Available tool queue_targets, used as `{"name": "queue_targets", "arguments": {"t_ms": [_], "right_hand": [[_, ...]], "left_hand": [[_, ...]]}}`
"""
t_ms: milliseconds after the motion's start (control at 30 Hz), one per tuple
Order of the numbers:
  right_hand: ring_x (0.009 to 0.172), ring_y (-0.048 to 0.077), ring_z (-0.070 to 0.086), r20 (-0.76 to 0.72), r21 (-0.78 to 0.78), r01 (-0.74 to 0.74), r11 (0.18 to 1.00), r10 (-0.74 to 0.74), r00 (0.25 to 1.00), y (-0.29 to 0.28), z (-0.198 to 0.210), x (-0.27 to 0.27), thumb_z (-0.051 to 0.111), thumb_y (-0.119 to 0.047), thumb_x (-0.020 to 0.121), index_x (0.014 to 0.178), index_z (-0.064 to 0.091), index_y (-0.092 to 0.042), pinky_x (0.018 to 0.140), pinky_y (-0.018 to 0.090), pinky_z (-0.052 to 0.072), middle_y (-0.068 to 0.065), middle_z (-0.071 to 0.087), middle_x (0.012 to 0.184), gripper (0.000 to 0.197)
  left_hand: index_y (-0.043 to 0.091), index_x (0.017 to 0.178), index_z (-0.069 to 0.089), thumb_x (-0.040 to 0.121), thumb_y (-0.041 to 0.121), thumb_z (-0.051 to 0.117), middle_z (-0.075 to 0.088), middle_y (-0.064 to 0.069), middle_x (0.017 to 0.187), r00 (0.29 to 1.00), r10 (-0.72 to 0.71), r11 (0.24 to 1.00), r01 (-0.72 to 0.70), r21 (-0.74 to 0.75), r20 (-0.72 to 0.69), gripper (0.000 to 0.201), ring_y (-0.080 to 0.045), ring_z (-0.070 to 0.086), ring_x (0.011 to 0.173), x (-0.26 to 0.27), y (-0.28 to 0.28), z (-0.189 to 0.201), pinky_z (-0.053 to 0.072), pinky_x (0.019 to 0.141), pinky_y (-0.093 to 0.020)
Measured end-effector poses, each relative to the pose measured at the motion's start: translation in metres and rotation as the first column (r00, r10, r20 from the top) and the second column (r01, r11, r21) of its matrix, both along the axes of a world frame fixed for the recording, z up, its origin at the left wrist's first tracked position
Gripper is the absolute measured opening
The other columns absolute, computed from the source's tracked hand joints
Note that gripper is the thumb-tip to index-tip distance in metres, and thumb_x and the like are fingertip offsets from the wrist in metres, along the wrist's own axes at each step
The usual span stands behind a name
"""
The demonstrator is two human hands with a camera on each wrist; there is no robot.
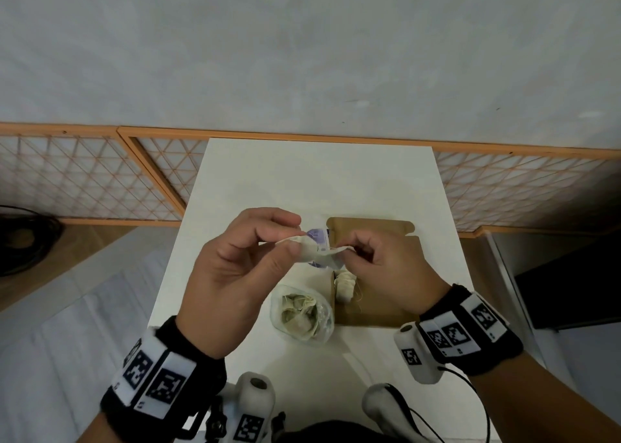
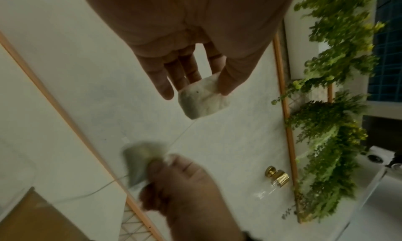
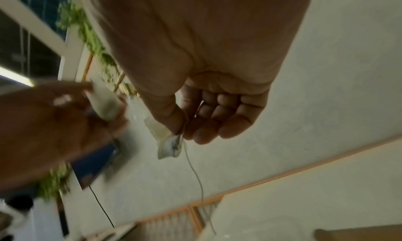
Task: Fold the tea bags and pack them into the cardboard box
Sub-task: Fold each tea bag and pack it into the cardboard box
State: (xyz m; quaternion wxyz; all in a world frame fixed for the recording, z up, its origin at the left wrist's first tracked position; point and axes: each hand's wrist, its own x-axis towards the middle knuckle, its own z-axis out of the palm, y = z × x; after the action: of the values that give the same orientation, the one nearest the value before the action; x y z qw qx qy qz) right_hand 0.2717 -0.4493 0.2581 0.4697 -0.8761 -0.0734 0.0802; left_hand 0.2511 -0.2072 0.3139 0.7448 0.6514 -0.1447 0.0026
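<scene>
I hold one pale tea bag (image 1: 321,251) in the air over the white table (image 1: 302,180), stretched between both hands. My left hand (image 1: 297,237) pinches its left end between thumb and fingers; the left wrist view shows that end (image 2: 202,100) in the left hand (image 2: 204,84). My right hand (image 1: 349,249) pinches the right end (image 3: 168,141) between thumb and forefinger (image 3: 185,134), and a thin string (image 3: 195,172) hangs from it. The brown cardboard box (image 1: 376,305) lies open under my right hand, with folded tea bags (image 1: 346,286) at its left side.
A clear plastic bag (image 1: 302,315) of loose tea bags sits on the table left of the box. A purple-blue packet (image 1: 317,234) lies behind the held tea bag. An orange-framed lattice screen (image 1: 84,180) stands beyond the table. Green plants (image 2: 330,107) hang at the side.
</scene>
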Motion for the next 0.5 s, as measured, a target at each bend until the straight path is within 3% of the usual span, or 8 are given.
{"name": "queue_targets", "arguments": {"t_ms": [133,167,233,300,367,500], "right_hand": [[0.065,0.001,0.054,-0.045,-0.134,0.042,0.99,-0.049,0.998,-0.009,-0.023,0.005,0.066,-0.03,0.1,0.082,0.068,-0.03,0.059,0.017,0.039,-0.02,0.061,0.068,0.018],[0.064,0.001,0.053,-0.085,-0.125,0.066,0.99,-0.077,0.993,-0.011,-0.028,0.006,0.066,-0.03,0.1,0.081,0.068,-0.031,0.06,0.018,0.04,-0.022,0.06,0.067,0.019],[0.063,0.002,0.051,-0.147,-0.076,0.108,0.991,-0.118,0.982,-0.016,-0.033,0.006,0.066,-0.03,0.1,0.084,0.071,-0.026,0.065,0.029,0.044,-0.017,0.059,0.066,0.018],[0.064,0.008,0.052,-0.151,-0.029,0.096,0.995,-0.099,0.984,-0.017,-0.03,0.004,0.064,-0.03,0.102,0.086,0.073,-0.022,0.066,0.035,0.043,-0.008,0.059,0.068,0.02],[0.064,0.012,0.054,-0.128,0.014,0.047,0.999,-0.045,0.991,-0.014,-0.019,0.002,0.064,-0.031,0.103,0.087,0.074,-0.022,0.065,0.036,0.044,0.003,0.062,0.069,0.022],[0.069,0.023,0.064,-0.06,0.045,-0.024,0.999,0.027,0.998,0.003,0.005,-0.007,0.064,-0.032,0.103,0.086,0.072,-0.023,0.066,0.041,0.052,0.003,0.07,0.076,0.021]], "left_hand": [[0.008,0.093,0.071,0.092,0.019,0.07,0.074,-0.021,0.094,0.999,-0.033,0.991,0.036,-0.126,0.03,0.011,-0.039,0.069,0.102,-0.006,0.005,0.021,0.056,0.088,-0.039],[0.009,0.094,0.071,0.093,0.025,0.072,0.074,-0.021,0.089,0.999,-0.035,0.988,0.041,-0.15,0.038,0.016,-0.043,0.069,0.095,-0.008,0.007,0.024,0.057,0.087,-0.044],[0.009,0.095,0.071,0.092,0.03,0.075,0.072,-0.018,0.079,1.0,-0.027,0.991,0.029,-0.131,0.011,0.022,-0.047,0.066,0.079,-0.008,0.008,0.025,0.057,0.081,-0.049],[0.01,0.092,0.073,0.092,0.022,0.075,0.071,-0.013,0.074,0.997,-0.028,0.997,0.024,-0.068,-0.067,0.013,-0.041,0.064,0.067,-0.006,0.005,0.018,0.058,0.07,-0.041],[0.009,0.09,0.075,0.092,0.012,0.073,0.073,-0.011,0.075,0.984,-0.063,0.998,0.061,-0.018,-0.167,0.004,-0.025,0.066,0.064,-0.005,-0.002,0.004,0.056,0.063,-0.029],[0.008,0.091,0.072,0.092,0.016,0.071,0.074,-0.009,0.076,0.959,-0.113,0.986,0.14,0.089,-0.259,0.008,-0.02,0.068,0.068,-0.005,-0.014,-0.025,0.055,0.068,-0.03]]}}
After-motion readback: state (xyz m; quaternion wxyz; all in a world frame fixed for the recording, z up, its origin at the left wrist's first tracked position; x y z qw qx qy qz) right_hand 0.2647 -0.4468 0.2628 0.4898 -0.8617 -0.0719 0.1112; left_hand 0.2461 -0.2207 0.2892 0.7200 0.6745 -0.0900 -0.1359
